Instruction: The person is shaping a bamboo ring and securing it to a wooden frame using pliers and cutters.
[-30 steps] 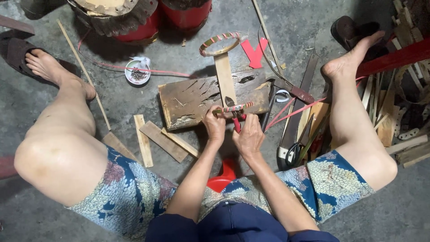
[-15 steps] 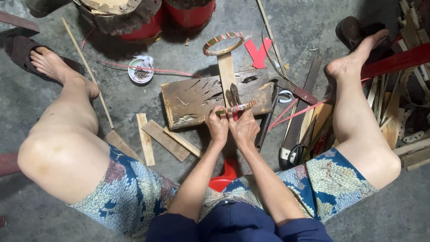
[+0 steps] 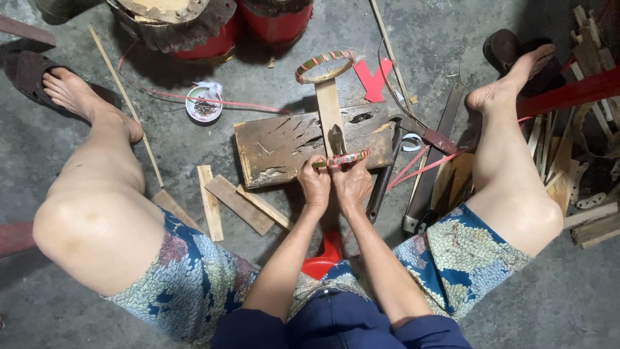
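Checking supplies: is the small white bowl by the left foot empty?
Not empty: the small white bowl stands upright on the floor with dark small bits inside; their kind cannot be told.

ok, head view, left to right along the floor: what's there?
Sandalled foot → small white dish → worn wooden board → left hand and right hand gripping a striped curved strip → saw blade → wood scrap pile.
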